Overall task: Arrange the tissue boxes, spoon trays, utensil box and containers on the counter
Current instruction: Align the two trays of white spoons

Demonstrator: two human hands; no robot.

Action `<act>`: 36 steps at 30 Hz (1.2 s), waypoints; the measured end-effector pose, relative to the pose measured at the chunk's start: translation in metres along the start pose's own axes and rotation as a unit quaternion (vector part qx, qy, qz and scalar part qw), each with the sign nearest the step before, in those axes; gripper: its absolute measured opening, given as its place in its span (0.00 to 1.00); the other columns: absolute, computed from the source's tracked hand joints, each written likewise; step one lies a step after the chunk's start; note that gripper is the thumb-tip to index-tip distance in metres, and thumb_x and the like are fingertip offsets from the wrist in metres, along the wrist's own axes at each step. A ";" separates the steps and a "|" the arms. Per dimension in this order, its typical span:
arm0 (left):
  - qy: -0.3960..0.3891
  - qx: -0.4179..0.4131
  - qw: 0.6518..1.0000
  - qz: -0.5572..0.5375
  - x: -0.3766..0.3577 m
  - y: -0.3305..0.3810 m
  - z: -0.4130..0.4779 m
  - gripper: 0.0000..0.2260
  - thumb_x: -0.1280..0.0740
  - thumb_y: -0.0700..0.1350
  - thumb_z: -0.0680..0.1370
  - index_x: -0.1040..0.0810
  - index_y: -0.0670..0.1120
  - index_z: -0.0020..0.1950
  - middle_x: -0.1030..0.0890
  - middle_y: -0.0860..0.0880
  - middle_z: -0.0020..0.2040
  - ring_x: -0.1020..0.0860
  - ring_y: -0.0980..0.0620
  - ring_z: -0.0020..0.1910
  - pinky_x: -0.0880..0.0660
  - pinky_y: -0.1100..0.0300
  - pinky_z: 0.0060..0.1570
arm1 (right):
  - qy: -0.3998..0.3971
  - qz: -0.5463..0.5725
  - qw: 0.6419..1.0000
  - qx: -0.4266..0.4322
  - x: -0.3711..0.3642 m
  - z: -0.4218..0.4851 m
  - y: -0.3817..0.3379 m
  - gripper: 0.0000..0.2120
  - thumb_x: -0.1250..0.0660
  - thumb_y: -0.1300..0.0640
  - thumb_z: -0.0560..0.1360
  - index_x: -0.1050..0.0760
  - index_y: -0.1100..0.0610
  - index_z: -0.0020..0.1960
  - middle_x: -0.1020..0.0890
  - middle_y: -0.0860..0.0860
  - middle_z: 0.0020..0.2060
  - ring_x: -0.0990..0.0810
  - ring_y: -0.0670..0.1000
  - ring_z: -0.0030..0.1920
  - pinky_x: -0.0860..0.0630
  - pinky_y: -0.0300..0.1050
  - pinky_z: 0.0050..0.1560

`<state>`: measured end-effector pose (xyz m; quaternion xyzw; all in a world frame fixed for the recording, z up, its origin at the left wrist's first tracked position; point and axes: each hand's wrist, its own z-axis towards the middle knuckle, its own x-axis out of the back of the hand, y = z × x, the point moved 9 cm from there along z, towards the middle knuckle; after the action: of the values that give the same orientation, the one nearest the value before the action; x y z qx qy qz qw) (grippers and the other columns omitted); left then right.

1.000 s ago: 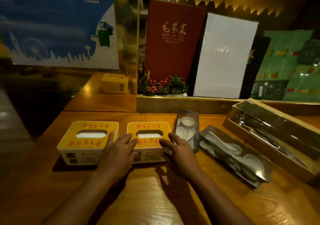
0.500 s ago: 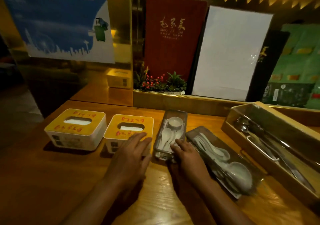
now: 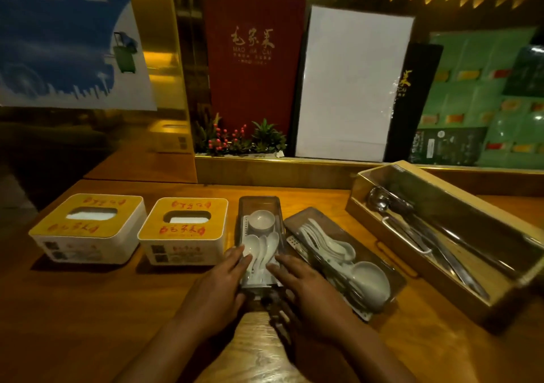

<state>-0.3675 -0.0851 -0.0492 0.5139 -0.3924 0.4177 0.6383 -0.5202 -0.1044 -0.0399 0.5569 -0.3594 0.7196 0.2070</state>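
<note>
Both hands have left the right-hand tissue box [image 3: 183, 231] and now rest flat on the near end of the narrow spoon tray [image 3: 259, 241], left hand [image 3: 219, 290] on its left edge, right hand [image 3: 306, 288] on its right, fingers loosely spread, gripping nothing. That tray stands on the wooden surface [image 3: 88, 309] between the tissue box and a wider, angled spoon tray [image 3: 343, 260]. Further left sits another tissue box [image 3: 88, 228]; far right lies the utensil box [image 3: 447, 235].
</note>
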 end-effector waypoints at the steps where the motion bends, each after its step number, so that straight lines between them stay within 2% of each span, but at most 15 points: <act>1: -0.001 0.000 1.000 0.005 0.001 0.000 0.001 0.35 0.33 0.51 0.78 0.48 0.55 0.80 0.53 0.55 0.81 0.52 0.54 0.79 0.43 0.55 0.73 | 0.008 0.004 1.000 -0.007 0.011 -0.004 0.007 0.30 0.39 0.46 0.80 0.42 0.43 0.80 0.42 0.47 0.81 0.43 0.52 0.80 0.42 0.47 0.75; 4: -0.012 0.005 1.000 0.009 0.004 -0.001 0.003 0.36 0.32 0.54 0.77 0.48 0.54 0.80 0.53 0.54 0.81 0.52 0.53 0.79 0.43 0.53 0.73 | 0.025 0.004 0.992 -0.120 0.045 -0.025 0.059 0.37 0.36 0.43 0.72 0.43 0.40 0.79 0.45 0.47 0.81 0.45 0.53 0.79 0.42 0.53 0.77; 6: -0.015 0.005 1.000 0.010 0.004 0.005 0.005 0.38 0.33 0.60 0.76 0.49 0.54 0.80 0.54 0.54 0.81 0.55 0.52 0.79 0.49 0.54 0.74 | 0.005 -0.030 0.977 -0.213 0.058 -0.045 0.102 0.42 0.33 0.39 0.70 0.47 0.40 0.79 0.47 0.49 0.81 0.47 0.56 0.79 0.44 0.58 0.78; 8: -0.007 -0.010 1.000 0.008 0.006 0.019 0.008 0.39 0.35 0.65 0.75 0.50 0.55 0.80 0.54 0.53 0.81 0.56 0.52 0.79 0.55 0.56 0.72 | -0.039 -0.013 0.964 -0.261 0.060 -0.063 0.127 0.45 0.30 0.38 0.69 0.48 0.42 0.80 0.48 0.53 0.82 0.46 0.58 0.79 0.45 0.59 0.77; 11: -0.007 -0.053 0.999 -0.010 0.005 0.051 0.013 0.38 0.37 0.66 0.75 0.50 0.57 0.80 0.53 0.54 0.81 0.55 0.51 0.79 0.55 0.56 0.73 | -0.070 0.044 0.962 -0.259 0.059 -0.078 0.134 0.44 0.31 0.34 0.67 0.43 0.41 0.78 0.47 0.54 0.81 0.41 0.57 0.78 0.38 0.55 0.76; 13: -0.011 -0.086 0.996 -0.020 0.002 0.070 0.014 0.37 0.37 0.66 0.75 0.49 0.57 0.79 0.51 0.54 0.81 0.54 0.52 0.79 0.56 0.57 0.72 | -0.111 0.043 0.962 -0.245 0.054 -0.083 0.128 0.45 0.32 0.34 0.68 0.47 0.40 0.80 0.52 0.54 0.82 0.45 0.59 0.80 0.41 0.54 0.78; 16: -0.023 -0.124 0.991 -0.038 -0.004 0.092 0.016 0.36 0.38 0.65 0.77 0.48 0.56 0.80 0.50 0.54 0.81 0.55 0.53 0.79 0.60 0.60 0.70 | -0.147 0.027 0.958 -0.244 0.042 -0.092 0.118 0.45 0.29 0.41 0.73 0.52 0.40 0.81 0.57 0.55 0.82 0.50 0.60 0.81 0.44 0.49 0.77; 18: -0.026 -0.153 0.987 -0.037 -0.011 0.105 0.017 0.35 0.39 0.64 0.77 0.47 0.55 0.80 0.48 0.53 0.81 0.53 0.53 0.79 0.61 0.60 0.72 | -0.126 -0.015 0.963 -0.240 0.036 -0.094 0.109 0.44 0.30 0.42 0.75 0.52 0.40 0.81 0.54 0.57 0.82 0.48 0.60 0.81 0.40 0.48 0.77; 20: -0.031 -0.179 0.983 -0.025 -0.020 0.117 0.017 0.35 0.39 0.64 0.77 0.46 0.53 0.80 0.45 0.52 0.80 0.52 0.53 0.79 0.63 0.59 0.73 | -0.071 -0.042 0.967 -0.240 0.029 -0.090 0.098 0.41 0.32 0.42 0.76 0.51 0.41 0.81 0.47 0.58 0.81 0.41 0.60 0.78 0.34 0.48 0.73; 25: -0.048 -0.188 0.981 0.006 -0.039 0.128 0.022 0.36 0.37 0.62 0.76 0.45 0.49 0.79 0.45 0.48 0.80 0.53 0.51 0.79 0.65 0.52 0.74 | 0.057 -0.014 0.956 -0.288 0.013 -0.075 0.083 0.39 0.34 0.40 0.74 0.46 0.43 0.80 0.36 0.56 0.71 0.33 0.56 0.68 0.29 0.46 0.62; 29: -0.036 -0.178 0.983 0.022 -0.042 0.123 0.036 0.34 0.37 0.57 0.78 0.45 0.47 0.80 0.46 0.47 0.81 0.53 0.51 0.79 0.67 0.54 0.73 | 0.084 0.022 0.947 -0.309 0.008 -0.061 0.090 0.39 0.32 0.40 0.73 0.43 0.44 0.80 0.36 0.56 0.72 0.31 0.57 0.68 0.25 0.47 0.61; 33: -0.035 -0.173 0.984 0.033 -0.042 0.121 0.049 0.33 0.36 0.55 0.79 0.44 0.46 0.80 0.45 0.46 0.81 0.51 0.50 0.79 0.64 0.52 0.73 | 0.078 0.031 0.947 -0.311 0.007 -0.048 0.097 0.41 0.30 0.39 0.72 0.44 0.46 0.80 0.41 0.58 0.76 0.35 0.60 0.73 0.27 0.50 0.66; 36: -0.033 -0.173 0.984 0.041 -0.042 0.121 0.055 0.32 0.35 0.54 0.78 0.42 0.47 0.79 0.43 0.47 0.80 0.48 0.50 0.79 0.63 0.50 0.74 | 0.066 0.039 0.948 -0.310 0.005 -0.046 0.098 0.45 0.32 0.33 0.70 0.44 0.48 0.81 0.44 0.59 0.78 0.38 0.61 0.75 0.28 0.52 0.68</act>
<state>-0.4993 -0.1297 -0.0393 0.3930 -0.5000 0.3523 0.6866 -0.6207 -0.1348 -0.0688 0.4020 -0.5715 0.6156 0.3643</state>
